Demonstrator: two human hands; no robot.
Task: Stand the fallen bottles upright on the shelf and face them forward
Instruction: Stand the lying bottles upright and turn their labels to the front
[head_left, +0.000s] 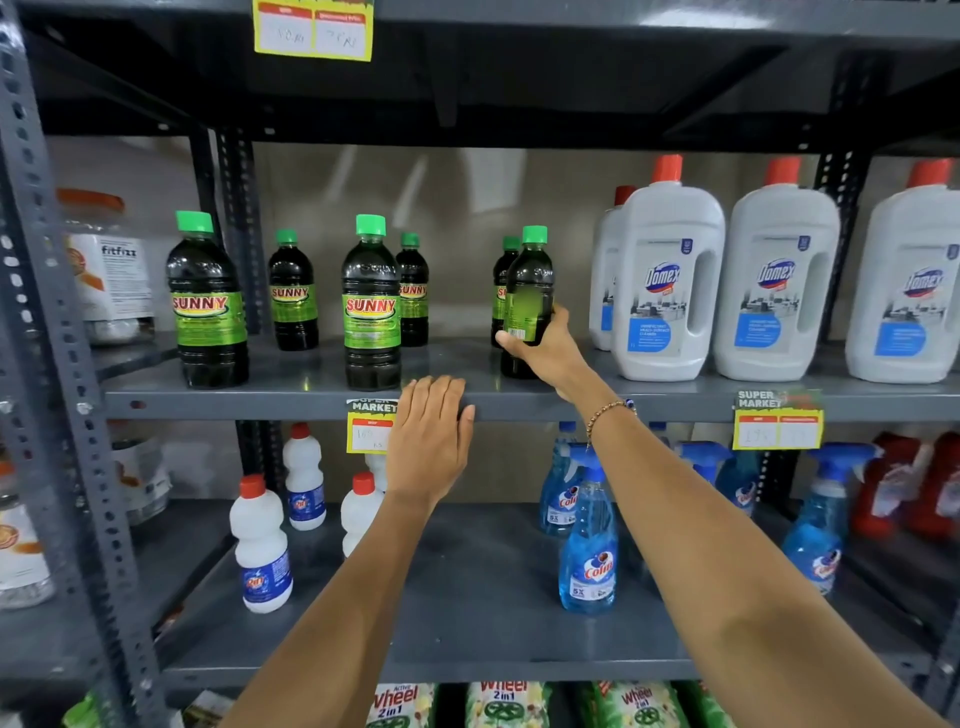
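Several dark Sunny bottles with green caps stand upright on the grey middle shelf (291, 397). My right hand (545, 345) grips one Sunny bottle (529, 291) low on its body. It stands upright with its barcode side turned toward me. Another Sunny bottle (505, 280) stands just behind it. Two front bottles, one at the left (208, 306) and one in the middle (371, 306), show their labels forward, and two more (292, 293) (413, 291) stand further back. My left hand (428, 441) lies flat with fingers together on the shelf's front edge, holding nothing.
White Domex jugs (665, 280) with red caps stand close to the right of the held bottle. A yellow price tag (369, 431) hangs beside my left hand. Below are white bottles (260, 545) and blue Colin sprays (589, 545). A slotted upright post (57, 364) is at the left.
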